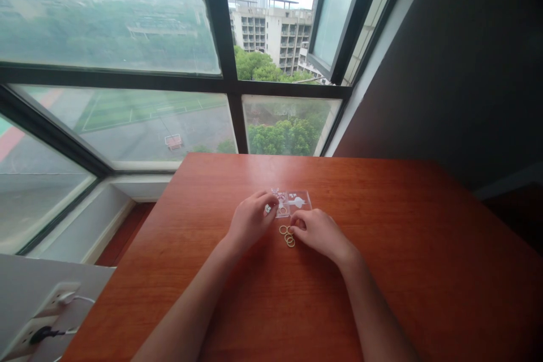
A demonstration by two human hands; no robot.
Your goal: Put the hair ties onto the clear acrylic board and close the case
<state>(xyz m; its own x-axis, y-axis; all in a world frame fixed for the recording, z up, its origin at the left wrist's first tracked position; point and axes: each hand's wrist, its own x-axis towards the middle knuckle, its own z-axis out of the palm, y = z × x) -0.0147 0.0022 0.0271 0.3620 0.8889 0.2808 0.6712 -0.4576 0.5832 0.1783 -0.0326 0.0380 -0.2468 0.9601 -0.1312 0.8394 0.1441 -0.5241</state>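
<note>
A small clear plastic case lies open on the brown wooden table, its lid half carrying a white printed mark. Pale rings and small shiny bits show in its left half. My left hand is closed at the left edge of that half, thumb and forefinger pinched on the case and partly hiding it. In front of the case is a loose cluster of several pale yellow rings. My right hand is closed in a pinch at the cluster's upper right, its fingertips on one ring.
Dark-framed windows rise behind the table's far edge, with one pane swung open at upper right. A grey wall stands on the right. Wall sockets with plugs sit at the lower left, beyond the table edge.
</note>
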